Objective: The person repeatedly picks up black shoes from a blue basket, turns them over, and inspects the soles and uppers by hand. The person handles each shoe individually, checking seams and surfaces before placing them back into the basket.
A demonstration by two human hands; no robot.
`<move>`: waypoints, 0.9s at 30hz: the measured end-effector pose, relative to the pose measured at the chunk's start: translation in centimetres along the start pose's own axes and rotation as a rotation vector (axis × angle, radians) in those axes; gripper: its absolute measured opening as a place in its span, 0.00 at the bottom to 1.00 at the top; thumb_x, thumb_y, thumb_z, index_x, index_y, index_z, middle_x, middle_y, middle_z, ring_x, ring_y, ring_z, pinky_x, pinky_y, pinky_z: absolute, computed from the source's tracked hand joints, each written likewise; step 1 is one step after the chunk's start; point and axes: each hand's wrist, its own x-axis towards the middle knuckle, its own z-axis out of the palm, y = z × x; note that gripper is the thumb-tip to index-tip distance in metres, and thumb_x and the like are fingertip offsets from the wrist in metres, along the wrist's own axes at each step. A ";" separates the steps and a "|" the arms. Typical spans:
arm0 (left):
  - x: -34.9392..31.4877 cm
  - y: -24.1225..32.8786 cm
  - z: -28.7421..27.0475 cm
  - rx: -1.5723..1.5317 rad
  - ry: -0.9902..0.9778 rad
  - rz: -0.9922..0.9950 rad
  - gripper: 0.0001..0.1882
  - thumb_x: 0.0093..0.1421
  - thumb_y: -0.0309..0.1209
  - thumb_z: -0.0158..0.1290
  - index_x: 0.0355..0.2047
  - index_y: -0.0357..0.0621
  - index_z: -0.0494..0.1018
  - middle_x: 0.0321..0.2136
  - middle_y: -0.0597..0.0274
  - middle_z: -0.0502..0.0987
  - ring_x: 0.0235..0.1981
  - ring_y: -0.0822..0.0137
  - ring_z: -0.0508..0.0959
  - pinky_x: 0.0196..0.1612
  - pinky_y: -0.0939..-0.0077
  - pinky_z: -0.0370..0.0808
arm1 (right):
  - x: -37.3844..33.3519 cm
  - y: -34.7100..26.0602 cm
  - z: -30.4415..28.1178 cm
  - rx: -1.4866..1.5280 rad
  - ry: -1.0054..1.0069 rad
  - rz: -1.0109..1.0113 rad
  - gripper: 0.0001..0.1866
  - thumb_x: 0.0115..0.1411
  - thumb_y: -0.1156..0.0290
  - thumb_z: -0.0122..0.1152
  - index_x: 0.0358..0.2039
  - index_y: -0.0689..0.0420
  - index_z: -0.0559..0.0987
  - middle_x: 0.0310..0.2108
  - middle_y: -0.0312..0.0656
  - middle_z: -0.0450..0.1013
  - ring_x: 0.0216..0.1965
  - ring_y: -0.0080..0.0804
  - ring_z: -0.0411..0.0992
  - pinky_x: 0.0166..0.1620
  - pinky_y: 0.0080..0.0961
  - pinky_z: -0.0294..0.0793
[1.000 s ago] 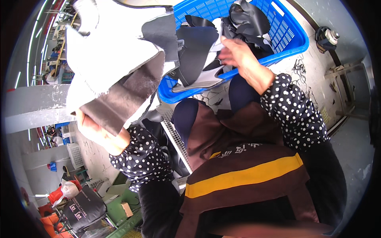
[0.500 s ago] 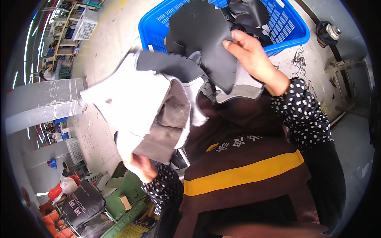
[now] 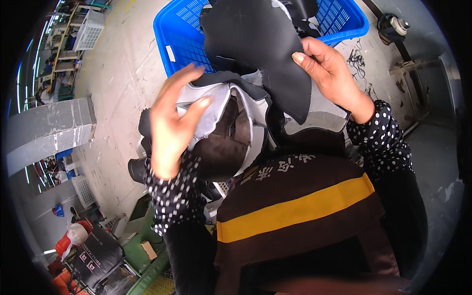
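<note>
My right hand (image 3: 330,71) pinches the right edge of a smooth black leather piece (image 3: 246,39), thumb on top. This piece hangs down from the blue basket (image 3: 344,35) toward my lap. My left hand (image 3: 172,125), slightly blurred, is raised with thumb and fingers apart over a bundle of stitched pieces with a pale grey backing (image 3: 255,105) and dark brown parts (image 3: 221,152). The bundle rests against the front of my brown apron (image 3: 295,201). Under my right hand shows another grey-backed piece (image 3: 319,115).
More black pieces (image 3: 302,10) lie in the basket. A grey beam (image 3: 54,120) juts in at the left. Lower left are a green metal box (image 3: 142,246) and a dark bag (image 3: 101,253). Loose threads (image 3: 358,61) litter the floor at the right, near a metal frame (image 3: 418,81).
My left hand has let go of the pale-backed piece and risen above it, fingers spread. That piece has dropped down and folded onto the bundle. My right hand keeps its pinch on the black leather.
</note>
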 end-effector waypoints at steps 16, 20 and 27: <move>1.7 -0.9 8.6 0.408 -0.139 0.366 0.11 0.50 0.29 0.69 0.33 0.46 0.81 0.29 0.67 0.78 0.35 0.62 0.79 0.51 0.63 0.64 | -4.5 4.5 0.5 0.443 0.146 0.308 0.09 0.76 0.71 0.53 0.44 0.61 0.78 0.35 0.31 0.79 0.36 0.13 0.73 0.43 0.15 0.74; 1.4 -1.5 9.2 0.443 -0.222 0.418 0.07 0.54 0.25 0.65 0.34 0.45 0.81 0.30 0.66 0.79 0.35 0.62 0.79 0.53 0.62 0.64 | -4.7 5.0 -0.1 0.390 0.103 0.390 0.08 0.73 0.73 0.57 0.49 0.61 0.77 0.44 0.33 0.78 0.43 0.18 0.75 0.48 0.18 0.74; 0.1 -1.8 9.5 0.442 -0.165 0.468 0.06 0.54 0.23 0.64 0.34 0.44 0.82 0.29 0.66 0.78 0.35 0.64 0.79 0.55 0.60 0.64 | -0.7 -2.7 -1.0 -0.731 -0.124 -0.339 0.20 0.62 0.75 0.65 0.56 0.58 0.80 0.57 0.44 0.76 0.66 0.46 0.68 0.69 0.42 0.64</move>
